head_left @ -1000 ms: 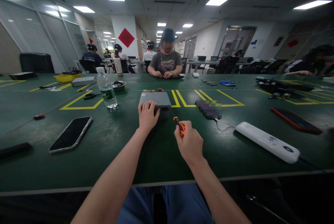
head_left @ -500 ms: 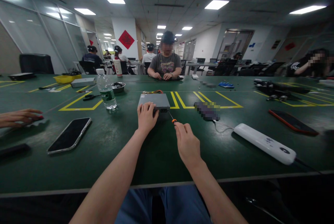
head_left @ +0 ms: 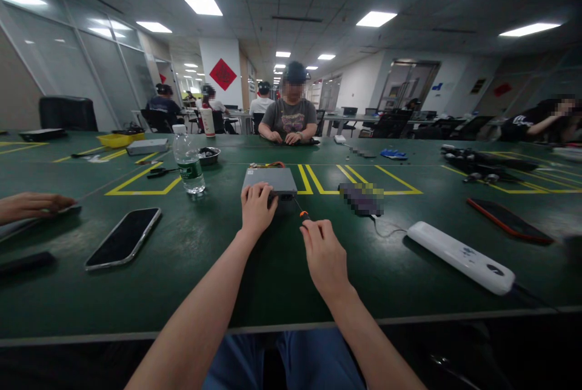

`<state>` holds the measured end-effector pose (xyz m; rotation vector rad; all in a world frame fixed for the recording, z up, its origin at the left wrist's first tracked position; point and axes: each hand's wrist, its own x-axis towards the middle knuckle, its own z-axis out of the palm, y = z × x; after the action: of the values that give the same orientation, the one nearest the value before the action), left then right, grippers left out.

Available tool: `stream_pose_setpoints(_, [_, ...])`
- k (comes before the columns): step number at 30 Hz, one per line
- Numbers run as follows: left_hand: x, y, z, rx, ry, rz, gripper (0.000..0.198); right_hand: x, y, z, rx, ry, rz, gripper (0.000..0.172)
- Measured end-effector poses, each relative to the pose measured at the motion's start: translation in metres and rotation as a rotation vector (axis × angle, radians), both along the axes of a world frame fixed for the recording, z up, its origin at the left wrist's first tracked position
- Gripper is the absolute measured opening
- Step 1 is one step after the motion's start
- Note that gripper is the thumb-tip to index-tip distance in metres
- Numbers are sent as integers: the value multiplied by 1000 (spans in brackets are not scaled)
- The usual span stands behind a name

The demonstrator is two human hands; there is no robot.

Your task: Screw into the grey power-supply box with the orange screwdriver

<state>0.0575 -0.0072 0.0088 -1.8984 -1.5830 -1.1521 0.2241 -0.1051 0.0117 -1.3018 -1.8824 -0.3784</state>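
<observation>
Well left of the left-hand fingers are another person's hand (head_left: 43, 204), its arm cut off by the view's edge, and a black-screened smartphone (head_left: 123, 238); a clear plastic bottle with a green label (head_left: 190, 165) stands nearer. The left hand (head_left: 256, 211) bends its fingers over the near edge of a flat grey metal box (head_left: 275, 178), holding it on the dark green surface (head_left: 273, 293). To their right, the right hand (head_left: 324, 255) wraps its fingers around an orange-and-black screwdriver (head_left: 304, 215), shaft towards the box's near right corner. The casing looks whole, so driver work there seems unfinished. Fingers hide most of the handle; tip contact is too small to tell.
</observation>
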Motion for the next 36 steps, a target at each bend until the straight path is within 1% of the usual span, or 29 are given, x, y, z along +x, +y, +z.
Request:
stream_pose_setpoints(3, [0,-1,0,-5,-3,-3,24,5,0,1,-8,21,-34,27])
stream_pose_setpoints(6, [0,-1,1,-5,-7,-5,24,1,-3,2,-2,-6,23,21])
stream_pose_setpoints(10, [0,-2,1,1,-7,-6,23,-8,-5,0,24,-55,90,19])
stream_pose_setpoints(12, [0,-1,1,3,-6,-5,23,-8,-4,-1,26,-58,78,18])
stream_pose_setpoints(17, [1,-1,0,4,-8,-4,24,1,-1,-1,-1,2,-49,23])
stream_pose_setpoints(20, [1,-1,1,3,-8,-2,25,0,-3,-1,-9,-3,-16,19])
stream_pose_setpoints(25, [1,0,0,2,-4,3,24,-6,-3,-3,6,-52,79,20])
stream_pose_setpoints(28, [1,0,0,5,-1,5,23,-2,-2,-3,11,-50,38,19])
stream_pose_setpoints(30, [1,0,0,7,-1,3,23,1,-1,-2,3,-35,-18,21])
stream_pose_setpoints(32, [1,0,0,9,-3,1,23,3,-2,0,-12,-35,-42,23])
stream_pose_setpoints(36, [1,-1,0,8,-7,0,23,-3,-6,0,-25,-73,19,22])
